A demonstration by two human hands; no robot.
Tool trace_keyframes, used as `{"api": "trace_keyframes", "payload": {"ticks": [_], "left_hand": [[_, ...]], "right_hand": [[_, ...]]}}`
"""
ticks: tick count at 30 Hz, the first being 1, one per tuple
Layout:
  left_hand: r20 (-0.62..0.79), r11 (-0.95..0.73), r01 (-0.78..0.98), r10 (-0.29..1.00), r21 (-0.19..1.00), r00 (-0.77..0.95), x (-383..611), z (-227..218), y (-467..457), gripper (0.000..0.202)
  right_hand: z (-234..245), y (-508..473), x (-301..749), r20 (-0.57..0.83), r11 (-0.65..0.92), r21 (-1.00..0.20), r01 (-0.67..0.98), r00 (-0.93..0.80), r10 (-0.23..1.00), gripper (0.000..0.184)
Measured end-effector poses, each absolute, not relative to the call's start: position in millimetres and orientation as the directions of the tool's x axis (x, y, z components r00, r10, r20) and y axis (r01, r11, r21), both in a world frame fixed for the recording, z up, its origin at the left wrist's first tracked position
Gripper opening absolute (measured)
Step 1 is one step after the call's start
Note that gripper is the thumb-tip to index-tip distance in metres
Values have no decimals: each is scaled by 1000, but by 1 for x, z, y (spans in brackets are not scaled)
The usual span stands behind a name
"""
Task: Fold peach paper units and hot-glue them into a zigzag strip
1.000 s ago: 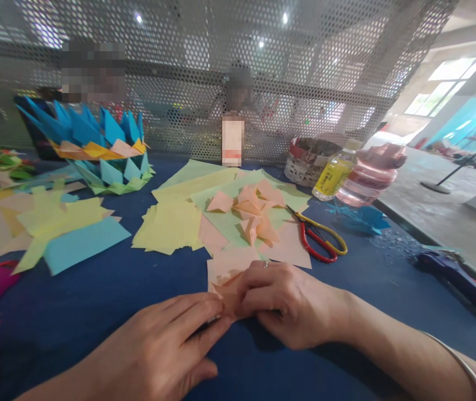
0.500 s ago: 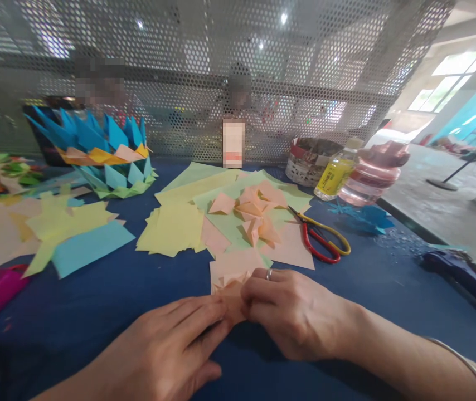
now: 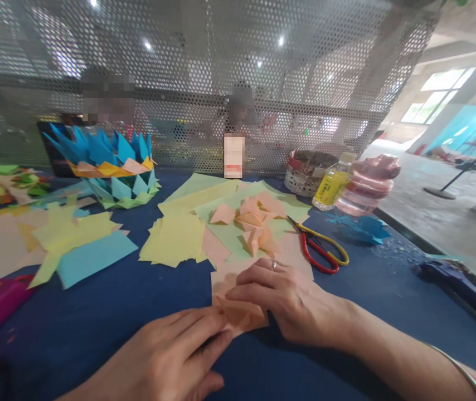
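Backdrop: perforated metal screen (image 3: 183,145) behind the desk (image 3: 108,312), blurred figures beyond it, daylit windows (image 3: 438,94) off to the right.
Desk: dark blue, with coloured paper spread across the back and left; a spiked blue-and-orange paper piece (image 3: 104,149) stands at back left.
Folded peach paper: at the near middle of the desk, between the two hands, lying over a flat peach sheet (image 3: 221,280); its upper part is partly covered by fingers.
Left hand (image 3: 175,348): straight fingers laid on the paper's left corner, thumb apart; the grip is loose, pressing rather than clenched.
Right hand (image 3: 292,301): ringed, its fingers reach across the top of the fold; the thumb is hidden, so whether this grip pinches anything I cannot tell.
Just changed: half a second ago the right fingers were bunched at the paper's right side; now they stretch over it, and more of the folded face shows. The left hand stays at its corner.
Meaning: seemingly a switch from pinching to flattening, with the left hand as anchor.
Beyond: finished-looking peach pieces (image 3: 258,214) sit on green paper (image 3: 238,240); red-and-yellow scissors (image 3: 305,246) lie beside them, untouched.
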State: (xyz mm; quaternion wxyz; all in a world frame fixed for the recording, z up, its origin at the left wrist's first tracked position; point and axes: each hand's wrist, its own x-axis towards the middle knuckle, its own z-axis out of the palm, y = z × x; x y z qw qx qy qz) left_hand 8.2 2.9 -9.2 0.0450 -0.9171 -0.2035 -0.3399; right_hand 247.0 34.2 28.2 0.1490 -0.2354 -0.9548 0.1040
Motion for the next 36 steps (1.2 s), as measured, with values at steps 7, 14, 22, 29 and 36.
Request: {"api": "trace_keyframes", "payload": {"ticks": [7, 14, 22, 29, 36], "left_hand": [[663, -913, 404, 335, 54, 669, 8, -11, 3, 34], [552, -890, 456, 377, -6, 744, 3, 8, 0, 27], [530, -894, 447, 387, 16, 755, 2, 10, 3, 28], [591, -895, 445, 370, 22, 716, 4, 14, 4, 29], [552, -891, 451, 353, -47, 756, 2, 7, 5, 30]], "right_hand": [[32, 36, 248, 189, 823, -290, 488, -814, 549, 17], [28, 26, 239, 279, 798, -411, 441, -772, 571, 12], [26, 23, 234, 215, 746, -531, 403, -787, 578, 19], [22, 25, 239, 218, 778, -489, 394, -808, 547, 20], [23, 26, 238, 249, 801, -458, 386, -809, 532, 19]]}}
